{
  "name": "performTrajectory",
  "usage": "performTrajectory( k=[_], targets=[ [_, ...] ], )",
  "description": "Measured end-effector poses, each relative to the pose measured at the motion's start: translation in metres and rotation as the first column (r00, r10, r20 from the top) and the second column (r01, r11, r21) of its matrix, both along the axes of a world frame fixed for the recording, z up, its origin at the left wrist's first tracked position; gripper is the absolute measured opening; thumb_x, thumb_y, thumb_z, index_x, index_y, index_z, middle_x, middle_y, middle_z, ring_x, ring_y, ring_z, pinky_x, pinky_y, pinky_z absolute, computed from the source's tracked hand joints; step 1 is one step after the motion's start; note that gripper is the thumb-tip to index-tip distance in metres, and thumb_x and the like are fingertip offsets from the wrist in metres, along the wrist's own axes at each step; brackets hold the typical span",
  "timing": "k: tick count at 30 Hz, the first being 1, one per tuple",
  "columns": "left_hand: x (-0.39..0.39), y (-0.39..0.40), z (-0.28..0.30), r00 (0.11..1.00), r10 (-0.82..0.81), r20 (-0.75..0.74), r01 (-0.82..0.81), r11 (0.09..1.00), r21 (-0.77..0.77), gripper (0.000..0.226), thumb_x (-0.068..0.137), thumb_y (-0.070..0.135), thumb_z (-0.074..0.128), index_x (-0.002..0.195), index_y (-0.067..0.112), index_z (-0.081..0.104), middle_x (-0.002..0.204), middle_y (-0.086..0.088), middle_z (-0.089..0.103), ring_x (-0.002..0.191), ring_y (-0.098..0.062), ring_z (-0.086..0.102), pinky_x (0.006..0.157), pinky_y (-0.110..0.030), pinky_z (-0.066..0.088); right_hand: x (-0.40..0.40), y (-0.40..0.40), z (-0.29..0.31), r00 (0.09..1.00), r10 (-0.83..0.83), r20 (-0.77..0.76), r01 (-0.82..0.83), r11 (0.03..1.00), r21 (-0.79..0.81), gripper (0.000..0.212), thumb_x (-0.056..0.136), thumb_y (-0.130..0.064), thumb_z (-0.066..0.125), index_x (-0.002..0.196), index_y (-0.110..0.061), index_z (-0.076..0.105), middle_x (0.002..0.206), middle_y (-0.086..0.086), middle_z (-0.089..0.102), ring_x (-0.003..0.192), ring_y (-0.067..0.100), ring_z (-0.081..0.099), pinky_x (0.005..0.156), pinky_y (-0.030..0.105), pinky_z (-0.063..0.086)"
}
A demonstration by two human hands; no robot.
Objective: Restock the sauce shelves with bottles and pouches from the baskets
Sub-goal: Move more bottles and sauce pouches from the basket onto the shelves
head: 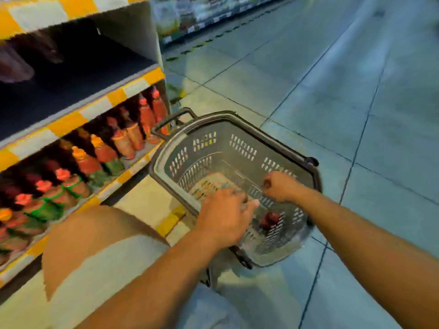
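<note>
A grey plastic basket (240, 146) stands on the floor beside the shelves. One dark bottle with a red cap (269, 219) lies in its near corner. My left hand (223, 214) reaches over the near rim into the basket, its fingers extended toward the bottle but not touching it. My right hand (280, 186) hovers above the basket's right side with its fingers curled into a fist, and I see nothing in it. The lower shelf (133, 169) holds rows of red and orange sauce bottles (123, 141). The dark middle shelf (78, 77) is mostly bare.
Blurred reddish pouches (14, 65) sit at the far left of the middle shelf. The basket's black handle (175, 119) sticks out toward the shelf end. Tiled floor (356, 91) stretches to the right, and another stocked shelf row (190, 13) runs along the back.
</note>
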State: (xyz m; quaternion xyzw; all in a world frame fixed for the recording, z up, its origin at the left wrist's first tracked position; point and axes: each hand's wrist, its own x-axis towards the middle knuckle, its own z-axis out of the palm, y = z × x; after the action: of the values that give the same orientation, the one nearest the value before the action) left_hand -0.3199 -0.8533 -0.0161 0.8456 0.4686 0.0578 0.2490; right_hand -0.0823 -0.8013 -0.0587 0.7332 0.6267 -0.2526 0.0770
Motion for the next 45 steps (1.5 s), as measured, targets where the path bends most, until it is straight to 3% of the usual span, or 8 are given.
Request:
performTrajectory(
  k=[5,9,15,21,28,33,37,45],
  targets=[
    [0.019,-0.008,-0.035,0.975,-0.104,-0.198,0.076,0.987,-0.143,0.054,0.105,0.065,0.025,0.121,0.026,0.058,0.124,-0.009,0.062,0.126,-0.032,0.053,0.117,-0.061,0.027,0.003,0.01,-0.058,0.991,0.04,0.124,-0.009,0.971,-0.238,0.03,0.094,-0.014,0.067,0.119,0.002,0.07,0.12,0.023,0.07,0.094,0.033,0.065,0.079,0.036,0.05],
    [0.003,0.006,-0.048,0.96,-0.104,-0.259,0.065,0.986,-0.153,0.058,0.105,0.067,0.018,0.116,0.027,0.059,0.119,-0.005,0.066,0.123,-0.029,0.055,0.12,-0.058,0.023,0.013,0.007,-0.097,0.983,-0.154,0.098,0.178,0.928,-0.327,0.023,0.097,-0.009,0.062,0.116,0.0,0.071,0.089,0.014,0.071,0.084,0.029,0.069,0.081,0.035,0.059],
    [-0.003,0.015,-0.057,0.931,-0.073,-0.359,0.08,0.997,0.006,0.066,0.102,0.068,0.009,0.095,0.028,0.062,0.097,0.003,0.07,0.107,-0.023,0.06,0.115,-0.052,0.03,0.023,0.006,-0.153,0.982,-0.112,0.153,0.165,0.901,-0.4,0.016,0.09,-0.011,0.07,0.105,-0.014,0.075,0.116,0.007,0.07,0.113,0.031,0.067,0.116,0.047,0.041],
    [-0.001,0.019,-0.057,0.926,-0.06,-0.372,0.086,0.995,0.052,0.065,0.104,0.065,0.011,0.093,0.029,0.064,0.097,0.0,0.071,0.111,-0.026,0.059,0.116,-0.054,0.03,0.027,0.013,-0.17,0.981,-0.127,0.147,0.179,0.886,-0.428,0.031,0.092,-0.013,0.07,0.122,-0.005,0.072,0.125,0.015,0.069,0.119,0.036,0.065,0.113,0.047,0.046],
    [-0.001,0.031,-0.062,0.923,-0.079,-0.376,0.134,0.983,0.123,0.067,0.105,0.064,0.011,0.096,0.029,0.068,0.098,0.003,0.069,0.113,-0.024,0.057,0.12,-0.055,0.027,0.016,0.005,-0.157,0.971,-0.184,0.156,0.231,0.892,-0.388,0.036,0.066,-0.023,0.093,0.096,-0.015,0.075,0.083,0.002,0.066,0.068,0.02,0.065,0.067,0.031,0.057],
    [0.005,0.046,-0.065,0.931,-0.105,-0.349,0.175,0.969,0.173,0.066,0.105,0.063,0.015,0.103,0.028,0.071,0.103,0.002,0.067,0.119,-0.024,0.052,0.125,-0.058,0.017,-0.001,-0.008,-0.122,0.963,-0.268,-0.018,0.25,0.92,-0.301,0.036,0.065,-0.032,0.095,0.092,-0.019,0.076,0.084,-0.001,0.076,0.066,0.015,0.072,0.066,0.031,0.063],
    [0.014,0.053,-0.067,0.936,-0.107,-0.336,0.184,0.961,0.209,0.065,0.105,0.063,0.018,0.104,0.027,0.071,0.104,0.001,0.066,0.12,-0.026,0.052,0.125,-0.06,0.015,-0.001,-0.008,-0.098,0.955,-0.285,-0.081,0.27,0.95,-0.159,0.035,0.076,-0.048,0.089,0.087,-0.021,0.069,0.082,-0.004,0.072,0.065,0.008,0.064,0.054,0.024,0.047],
    [0.019,0.085,-0.066,0.949,-0.041,-0.311,0.122,0.962,0.243,0.071,0.104,0.065,0.008,0.111,0.027,0.067,0.111,0.0,0.064,0.125,-0.025,0.051,0.126,-0.061,0.009,0.003,0.003,-0.016,0.93,-0.331,-0.16,0.357,0.918,0.175,0.035,0.084,-0.052,0.079,0.083,-0.023,0.06,0.075,-0.004,0.065,0.065,0.014,0.063,0.052,0.029,0.046]
  ],
)
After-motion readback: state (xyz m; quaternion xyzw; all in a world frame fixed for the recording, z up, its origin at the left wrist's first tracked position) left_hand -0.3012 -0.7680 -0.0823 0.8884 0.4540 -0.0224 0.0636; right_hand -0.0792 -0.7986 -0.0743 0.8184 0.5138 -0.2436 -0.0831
